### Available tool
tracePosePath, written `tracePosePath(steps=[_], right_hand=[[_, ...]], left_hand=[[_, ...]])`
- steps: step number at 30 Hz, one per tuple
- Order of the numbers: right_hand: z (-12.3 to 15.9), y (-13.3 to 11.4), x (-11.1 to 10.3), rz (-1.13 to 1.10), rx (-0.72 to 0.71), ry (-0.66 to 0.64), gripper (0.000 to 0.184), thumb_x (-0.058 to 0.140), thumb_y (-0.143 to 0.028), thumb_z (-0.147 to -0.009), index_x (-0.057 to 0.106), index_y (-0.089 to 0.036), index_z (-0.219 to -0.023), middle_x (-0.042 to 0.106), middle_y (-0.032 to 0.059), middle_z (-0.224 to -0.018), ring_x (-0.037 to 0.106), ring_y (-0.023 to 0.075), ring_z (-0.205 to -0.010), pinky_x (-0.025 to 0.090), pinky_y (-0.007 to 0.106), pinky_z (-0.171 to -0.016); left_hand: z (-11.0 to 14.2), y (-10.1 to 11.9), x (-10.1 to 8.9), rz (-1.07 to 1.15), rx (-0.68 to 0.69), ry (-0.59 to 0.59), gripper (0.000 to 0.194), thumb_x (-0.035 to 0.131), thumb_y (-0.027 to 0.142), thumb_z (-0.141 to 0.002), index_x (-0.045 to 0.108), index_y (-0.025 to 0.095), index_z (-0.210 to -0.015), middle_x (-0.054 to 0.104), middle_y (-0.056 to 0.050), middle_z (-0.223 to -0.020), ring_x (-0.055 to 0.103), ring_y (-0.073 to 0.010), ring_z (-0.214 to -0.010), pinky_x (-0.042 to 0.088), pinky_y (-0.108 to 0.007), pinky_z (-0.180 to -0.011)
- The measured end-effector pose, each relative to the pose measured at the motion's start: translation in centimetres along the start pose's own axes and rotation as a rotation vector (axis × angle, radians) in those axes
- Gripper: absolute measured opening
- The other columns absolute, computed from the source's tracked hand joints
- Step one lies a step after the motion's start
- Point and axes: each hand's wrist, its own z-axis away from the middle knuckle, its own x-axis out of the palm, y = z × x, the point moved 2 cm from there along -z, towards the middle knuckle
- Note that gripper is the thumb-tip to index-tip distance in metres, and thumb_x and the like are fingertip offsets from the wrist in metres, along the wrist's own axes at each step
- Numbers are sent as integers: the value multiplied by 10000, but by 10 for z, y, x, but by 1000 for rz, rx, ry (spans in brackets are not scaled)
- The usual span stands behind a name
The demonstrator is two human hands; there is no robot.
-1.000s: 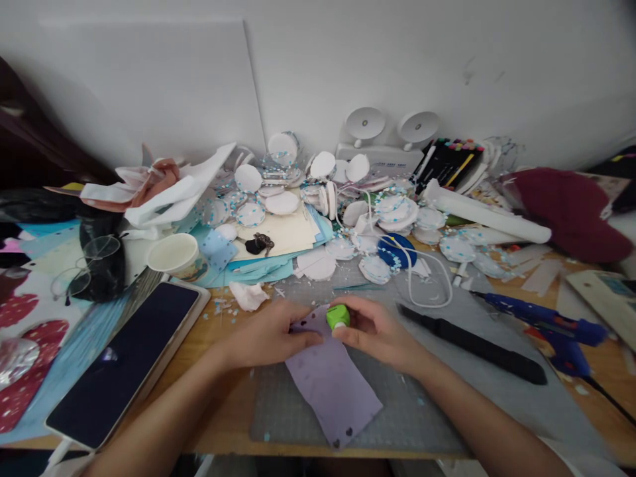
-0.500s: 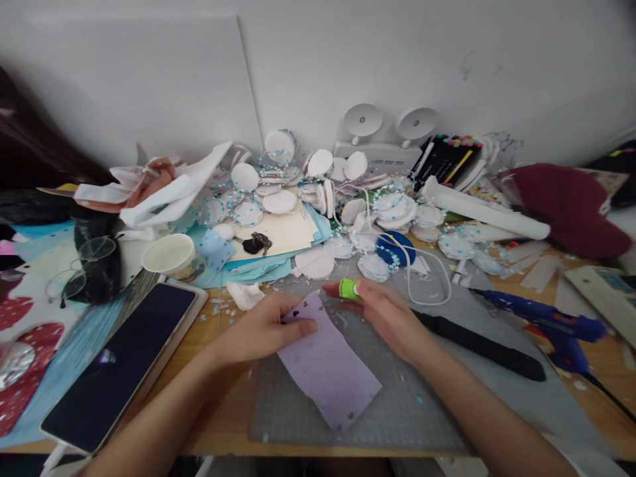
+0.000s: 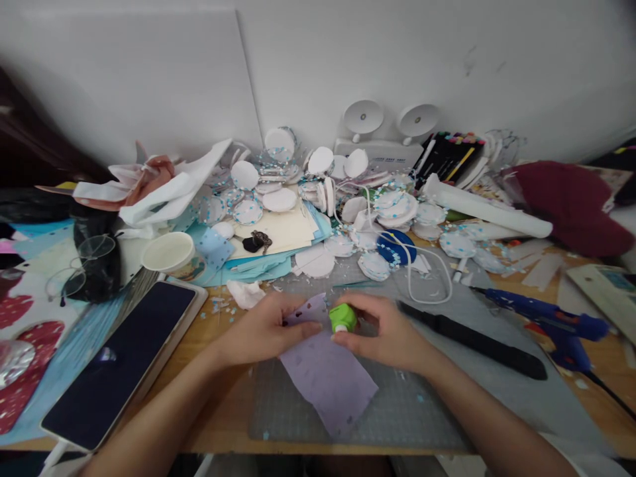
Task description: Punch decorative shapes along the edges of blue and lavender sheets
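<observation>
A strip of lilac paper with small punched holes lies on a grey cutting mat in front of me. My left hand pinches the paper's far edge and holds it down. My right hand grips a small green and white punch, set over the paper's far right edge next to my left fingertips. Both forearms reach in from the near edge of the table.
A tablet lies at the near left beside a paper cup and glasses. White round discs and paper scraps pile up behind. A black knife and blue glue gun lie to the right.
My right hand lifted the green punch off the paper and away to the right, then brought it back onto the paper's far edge. My left hand kept its hold on the paper.
</observation>
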Motion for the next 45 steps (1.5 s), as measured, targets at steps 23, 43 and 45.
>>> tracePosePath(steps=[23,43,45], right_hand=[[1,11,15,-524,123,-74,297,752,-347,-702,609,-188,-908,509,-17,-770,471,117,-691,412,227,-626],[0,10,17,-552,200,-48,345,771,-408,-664,602,-182,-864,500,-22,-734,455,110,-655,406,223,-591],[0,10,17,-558,184,-58,330,765,-394,-677,601,-179,-868,494,-22,-735,446,106,-654,399,217,-582]], left_hand=[[0,5,5,-197,158,147,346,421,332,-929,493,138,-652,398,54,-557,356,-71,-522,261,-203,-494],[1,1,9,-284,199,167,370,384,352,-945,453,152,-641,396,52,-543,364,-70,-503,246,-214,-496],[2,2,9,-286,197,168,368,387,352,-945,452,153,-643,398,51,-545,366,-71,-504,247,-213,-497]])
